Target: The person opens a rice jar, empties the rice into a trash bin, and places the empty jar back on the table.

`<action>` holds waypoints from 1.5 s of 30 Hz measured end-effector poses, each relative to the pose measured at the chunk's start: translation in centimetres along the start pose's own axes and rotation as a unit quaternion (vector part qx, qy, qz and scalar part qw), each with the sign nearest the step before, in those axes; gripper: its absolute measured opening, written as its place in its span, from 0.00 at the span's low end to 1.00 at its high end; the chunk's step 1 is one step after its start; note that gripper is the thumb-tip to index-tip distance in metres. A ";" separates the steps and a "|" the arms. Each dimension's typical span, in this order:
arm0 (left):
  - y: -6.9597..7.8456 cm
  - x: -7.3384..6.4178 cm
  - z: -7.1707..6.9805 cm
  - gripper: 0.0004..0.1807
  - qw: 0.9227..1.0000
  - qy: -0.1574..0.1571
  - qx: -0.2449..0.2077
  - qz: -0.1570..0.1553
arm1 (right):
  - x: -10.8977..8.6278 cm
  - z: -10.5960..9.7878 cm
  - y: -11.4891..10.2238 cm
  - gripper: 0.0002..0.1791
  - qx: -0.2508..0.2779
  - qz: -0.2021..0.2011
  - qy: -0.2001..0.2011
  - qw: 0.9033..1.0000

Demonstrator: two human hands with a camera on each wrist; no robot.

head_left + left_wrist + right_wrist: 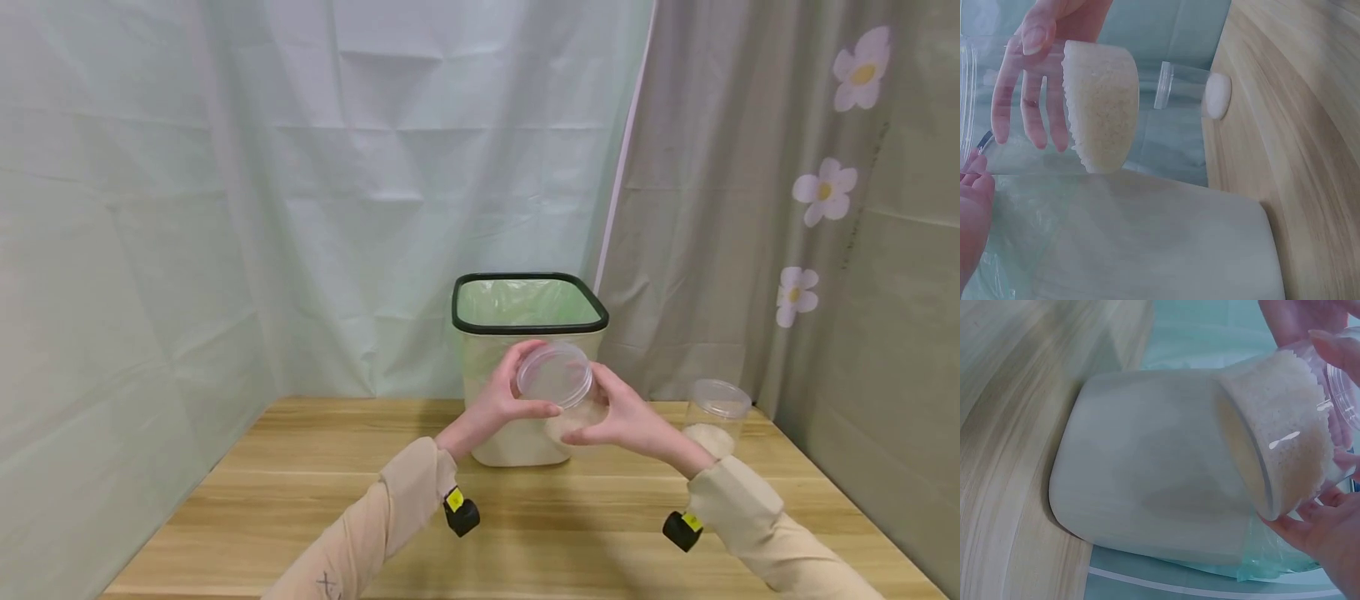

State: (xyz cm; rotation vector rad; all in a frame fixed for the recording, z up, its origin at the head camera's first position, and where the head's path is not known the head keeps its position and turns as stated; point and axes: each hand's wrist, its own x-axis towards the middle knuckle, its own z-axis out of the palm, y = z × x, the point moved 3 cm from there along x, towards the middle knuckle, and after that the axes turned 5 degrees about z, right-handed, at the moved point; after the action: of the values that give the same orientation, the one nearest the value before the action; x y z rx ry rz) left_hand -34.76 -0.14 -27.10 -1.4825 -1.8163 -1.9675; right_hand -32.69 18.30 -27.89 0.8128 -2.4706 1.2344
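Note:
A clear round jar [576,421], partly filled with white rice-like grains [1104,106], is held up in front of a bin, tilted. My left hand [498,400] curves round its clear lid [555,375], thumb at the near edge and fingers at the far edge. My right hand [626,421] grips the jar's body from the right side. In the right wrist view, the grains [1291,425] lie against the jar's base. Whether the lid has come loose cannot be told.
Behind the jar stands a white bin [517,454] with a black rim [525,328] and a green liner [525,302]. A second lidded jar [720,400] of white grains stands on the wooden table [322,475], beyond my right forearm. Curtains [420,200] hang behind and at the sides.

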 end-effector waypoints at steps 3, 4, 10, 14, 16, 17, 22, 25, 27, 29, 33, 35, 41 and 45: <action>1.2 0.0 0.3 0.41 1.000 -0.012 0.008 0.005 | 0.0 0.1 -0.1 0.46 0.001 -0.005 -0.008 1.000; 1.5 0.0 0.4 0.40 1.000 -0.013 0.009 0.006 | 0.0 0.2 -0.2 0.46 0.002 -0.005 -0.008 1.000; 2.6 -0.2 0.9 0.38 0.999 0.014 0.035 -0.004 | 0.0 0.3 -0.3 0.46 -0.005 -0.003 0.001 1.000; 2.6 -0.2 1.3 0.37 0.995 0.061 0.083 -0.012 | 0.1 0.3 -0.3 0.47 -0.015 -0.011 0.024 1.000; 2.8 -0.2 1.6 0.36 0.991 0.087 0.104 -0.013 | 0.2 0.3 -0.5 0.47 -0.026 -0.016 0.041 0.999; 3.0 -0.2 1.7 0.36 0.988 0.100 0.114 -0.014 | 0.2 0.3 -0.6 0.48 -0.035 -0.019 0.049 0.998; 3.5 0.0 2.0 0.36 0.978 0.151 0.141 -0.029 | 0.4 0.2 -0.9 0.49 -0.082 -0.022 0.081 0.993; 3.7 0.0 2.0 0.36 0.975 0.164 0.145 -0.039 | 0.5 0.2 -1.0 0.49 -0.095 -0.024 0.086 0.992; 3.8 0.0 2.0 0.36 0.974 0.168 0.146 -0.042 | 0.5 0.2 -0.9 0.49 -0.098 -0.025 0.086 0.991; 3.9 0.0 2.0 0.36 0.974 0.168 0.144 -0.044 | 0.6 0.2 -0.9 0.49 -0.102 -0.027 0.085 0.991; 3.9 0.0 1.9 0.37 0.975 0.165 0.143 -0.046 | 0.6 0.2 -0.8 0.49 -0.108 -0.028 0.086 0.990; 3.9 0.0 1.8 0.36 0.975 0.164 0.144 -0.043 | 0.5 0.2 -0.8 0.49 -0.110 -0.028 0.087 0.990; 4.0 -0.4 1.2 0.36 0.974 0.163 0.149 -0.047 | 0.3 0.1 -0.6 0.49 -0.115 -0.019 0.086 0.989; 3.9 -0.7 0.6 0.36 0.978 0.155 0.134 -0.046 | 0.1 0.0 -0.5 0.50 -0.115 -0.011 0.083 0.990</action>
State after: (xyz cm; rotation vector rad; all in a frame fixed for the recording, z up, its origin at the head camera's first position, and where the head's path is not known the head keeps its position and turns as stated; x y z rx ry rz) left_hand -31.62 -1.13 -24.89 -0.9701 -1.9394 -1.7802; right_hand -32.51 17.99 -27.55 0.6471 -2.4035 0.9458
